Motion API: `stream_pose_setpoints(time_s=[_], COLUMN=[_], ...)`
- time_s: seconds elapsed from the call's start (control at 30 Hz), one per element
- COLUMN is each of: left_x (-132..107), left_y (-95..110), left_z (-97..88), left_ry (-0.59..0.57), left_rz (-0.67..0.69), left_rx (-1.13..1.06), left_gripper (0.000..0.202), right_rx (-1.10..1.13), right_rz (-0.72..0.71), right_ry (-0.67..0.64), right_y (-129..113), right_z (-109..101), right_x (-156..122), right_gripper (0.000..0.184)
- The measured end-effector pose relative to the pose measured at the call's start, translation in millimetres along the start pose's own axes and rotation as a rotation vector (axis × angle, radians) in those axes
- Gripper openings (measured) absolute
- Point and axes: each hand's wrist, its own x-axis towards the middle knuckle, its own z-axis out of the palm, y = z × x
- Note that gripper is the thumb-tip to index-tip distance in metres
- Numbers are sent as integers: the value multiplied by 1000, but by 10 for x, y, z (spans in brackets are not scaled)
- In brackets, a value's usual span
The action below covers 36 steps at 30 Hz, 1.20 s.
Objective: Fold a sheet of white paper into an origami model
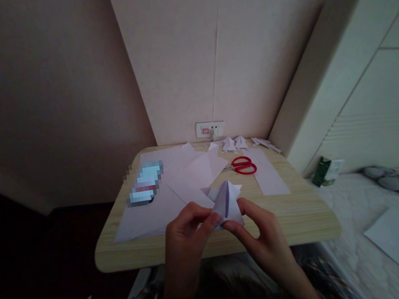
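Single head-worn camera, facing forward and down; tabletop close below, wall beyond, bed at right.

Folded white paper form, pinched by left hand and right hand above near edge of pale wood-grain desk. Red-handled scissors, right of centre. Pixelated rectangular phone, toward left edge.

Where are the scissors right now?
In the head view, the scissors lie right of centre on the table, beyond the right hand, at the left edge of the paper strip.
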Motion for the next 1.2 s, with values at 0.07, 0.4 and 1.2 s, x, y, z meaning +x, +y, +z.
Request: stream_pose_setpoints(time_s=[0.07, 0.4, 1.2], left_x=[-1, 37, -8], left_y=[-6, -54, 56], left_z=[-3, -7, 14], left_ry=[9, -27, -4], left_rz=[-1, -172, -269], left_rx=[-3, -115, -167], left_gripper=[15, 26, 25], right_rx=[3, 11, 299], right_rz=[5, 16, 196], right_ry=[-7, -116, -81], right_y=[1, 29, 18], right_z=[-1, 2, -5], right_x=[-3, -20, 16], right_gripper=[25, 23, 16])
